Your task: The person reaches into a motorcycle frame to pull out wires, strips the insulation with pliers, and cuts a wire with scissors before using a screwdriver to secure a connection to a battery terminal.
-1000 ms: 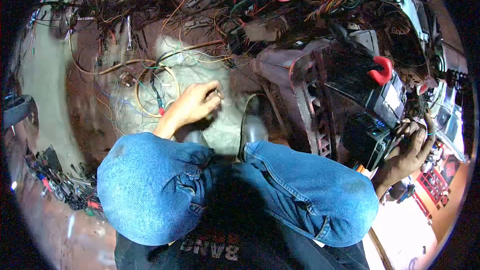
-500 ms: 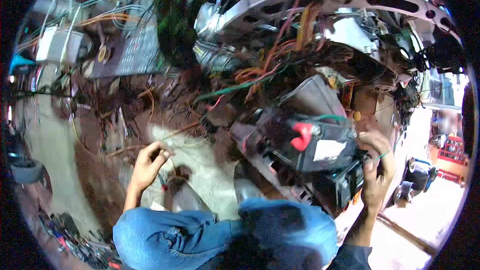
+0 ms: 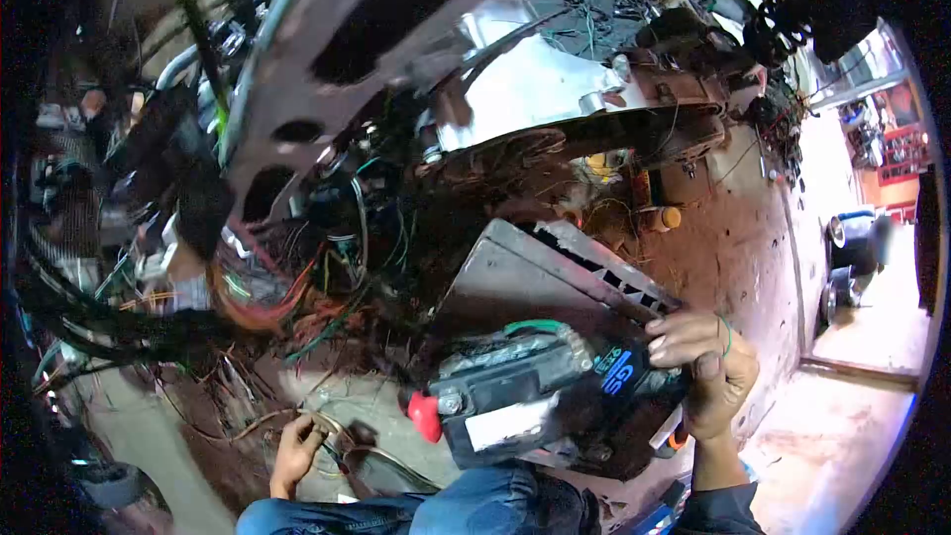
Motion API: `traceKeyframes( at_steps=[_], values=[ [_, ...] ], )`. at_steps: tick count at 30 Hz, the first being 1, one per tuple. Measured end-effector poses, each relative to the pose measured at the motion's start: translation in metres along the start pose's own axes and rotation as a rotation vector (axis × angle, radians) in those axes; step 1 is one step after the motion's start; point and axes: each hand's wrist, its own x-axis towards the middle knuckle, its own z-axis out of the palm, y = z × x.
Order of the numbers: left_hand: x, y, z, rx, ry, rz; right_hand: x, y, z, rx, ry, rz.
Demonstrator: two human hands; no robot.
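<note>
My right hand [image 3: 705, 367] rests at the right end of a dark part with blue "GS" lettering [image 3: 616, 374], its fingers bent over the edge; a thin green band circles the wrist. A black battery [image 3: 505, 396] with a red terminal cover [image 3: 426, 417] and a white label lies left of it. Behind stands a grey metal panel [image 3: 515, 272] with slots. My left hand [image 3: 298, 448] is at the lower left, its fingers pinched together beside a thin cable [image 3: 260, 423]; what they hold is too small to make out.
A large curved metal frame [image 3: 287, 59] crosses the upper left, with tangled wires [image 3: 267, 307] below it. A yellow-capped container [image 3: 666, 218] stands on the floor behind the panel. Dark cylindrical objects [image 3: 857, 238] sit at the far right.
The view has turned and moved closer to the frame. The battery and panel now appear lower and differently angled, with the lettering visible. My right hand has gone from beside the battery onto the lettered part's end.
</note>
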Motion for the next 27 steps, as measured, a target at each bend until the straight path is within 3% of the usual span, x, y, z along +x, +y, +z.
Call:
traceKeyframes(
  at_steps=[3, 5, 8, 14, 17, 18, 20, 25, 27],
  values=[
    [-0.002, 0.003, -0.003, 0.037, -0.024, 0.046, 0.001, 0.003, -0.002, 0.041, -0.055, 0.096],
    [-0.005, 0.024, 0.001, -0.082, -0.003, -0.16, -0.002, 0.003, 0.001, 0.165, -0.007, 0.209],
    [0.005, 0.027, 0.004, 0.005, 0.0, -0.15, -0.009, 0.015, -0.005, 0.194, -0.052, 0.17],
    [0.012, 0.046, 0.012, 0.021, -0.013, -0.104, -0.01, 0.004, -0.003, 0.393, -0.014, 0.299],
    [0.012, 0.029, 0.01, 0.015, 0.007, -0.086, -0.005, 0.002, 0.001, 0.179, 0.024, 0.256],
    [0.009, 0.034, 0.013, 0.007, 0.025, -0.091, -0.011, -0.002, 0.001, 0.185, 0.051, 0.347],
    [0.004, 0.036, 0.017, -0.076, 0.091, -0.201, -0.006, 0.002, 0.001, 0.179, 0.04, 0.234],
    [-0.001, 0.029, 0.008, -0.01, 0.001, -0.142, -0.005, 0.012, -0.006, 0.249, -0.026, 0.09],
    [-0.007, 0.037, 0.012, -0.083, 0.058, -0.152, -0.005, 0.01, -0.005, 0.227, -0.012, 0.08]
  ],
)
